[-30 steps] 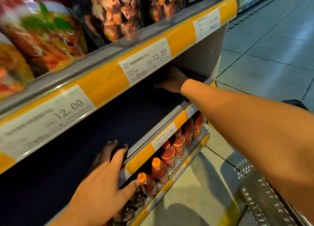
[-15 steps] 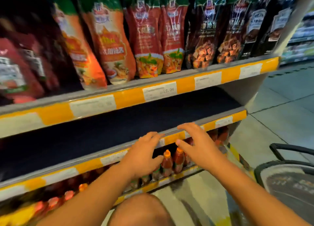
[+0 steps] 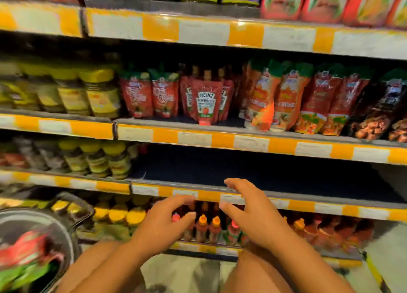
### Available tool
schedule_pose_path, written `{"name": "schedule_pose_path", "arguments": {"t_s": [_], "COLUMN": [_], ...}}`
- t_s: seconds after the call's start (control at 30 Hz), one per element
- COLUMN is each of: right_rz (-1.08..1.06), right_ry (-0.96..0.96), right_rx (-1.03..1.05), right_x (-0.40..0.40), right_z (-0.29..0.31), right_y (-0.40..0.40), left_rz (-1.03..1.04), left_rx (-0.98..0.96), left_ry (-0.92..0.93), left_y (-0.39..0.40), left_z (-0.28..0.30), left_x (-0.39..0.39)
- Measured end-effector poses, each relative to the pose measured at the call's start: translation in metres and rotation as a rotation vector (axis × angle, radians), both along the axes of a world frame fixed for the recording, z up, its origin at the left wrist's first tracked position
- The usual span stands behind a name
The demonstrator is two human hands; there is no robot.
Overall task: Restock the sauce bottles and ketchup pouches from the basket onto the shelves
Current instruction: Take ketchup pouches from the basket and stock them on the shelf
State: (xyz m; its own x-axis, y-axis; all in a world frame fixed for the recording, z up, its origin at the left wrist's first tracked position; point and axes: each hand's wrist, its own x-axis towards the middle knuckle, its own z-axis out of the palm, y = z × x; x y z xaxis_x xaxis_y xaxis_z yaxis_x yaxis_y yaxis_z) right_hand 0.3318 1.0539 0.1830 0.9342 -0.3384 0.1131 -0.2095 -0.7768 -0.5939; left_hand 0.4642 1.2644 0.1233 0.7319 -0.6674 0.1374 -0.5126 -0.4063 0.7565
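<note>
Both hands hover in front of the shelf unit, holding nothing. My left hand (image 3: 164, 223) has loosely curled fingers just below the yellow edge strip of a dark bare shelf (image 3: 253, 171). My right hand (image 3: 248, 213) is beside it, fingers spread, fingertips near that strip. Behind the hands, sauce bottles (image 3: 208, 227) with orange caps stand on the bottom shelf. Red Heinz ketchup pouches (image 3: 206, 104) stand on the shelf above the bare one. The basket (image 3: 66, 231) sits at lower left, blurred, with red and green packs inside.
Yellow-lidded jars (image 3: 99, 94) fill the left shelves. Orange and red sauce pouches (image 3: 284, 98) stand right of the Heinz ones. My bare knees (image 3: 253, 270) are at the bottom of the view, over a pale floor (image 3: 182, 270).
The view swung left and pulled back, bringing the basket and left shelves into sight. Both hands came off the shelf edge strip and now hover just in front of it.
</note>
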Motion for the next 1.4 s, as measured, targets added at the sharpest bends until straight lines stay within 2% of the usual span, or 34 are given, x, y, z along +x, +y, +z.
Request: {"name": "schedule_pose_path", "arguments": {"t_s": [0.17, 0.37, 0.5, 0.73, 0.93, 1.13, 1.4], "right_rz": [0.157, 0.346, 0.488, 0.689, 0.792, 0.822, 0.794], "right_ry": [0.036, 0.073, 0.092, 0.16, 0.308, 0.401, 0.43], "right_rx": [-0.051, -0.059, -0.072, -0.056, -0.062, -0.078, -0.104], "right_x": [0.034, 0.081, 0.11, 0.143, 0.161, 0.179, 0.203], "right_z": [0.014, 0.022, 0.016, -0.01, -0.049, -0.093, -0.141], "right_y": [0.067, 0.17, 0.232, 0.332, 0.394, 0.429, 0.445], "left_rz": [0.129, 0.385, 0.57, 0.916, 1.08, 1.177, 1.141], "left_rx": [-0.057, -0.105, -0.163, -0.114, -0.046, -0.001, 0.07], "left_ry": [-0.003, 0.018, 0.05, 0.107, 0.189, 0.289, 0.334], "left_y": [0.096, 0.234, 0.314, 0.426, 0.481, 0.5, 0.507], "left_z": [0.011, 0.009, -0.007, -0.051, -0.089, -0.119, -0.163], "left_x": [0.006, 0.002, -0.007, -0.026, -0.047, -0.051, -0.038]}}
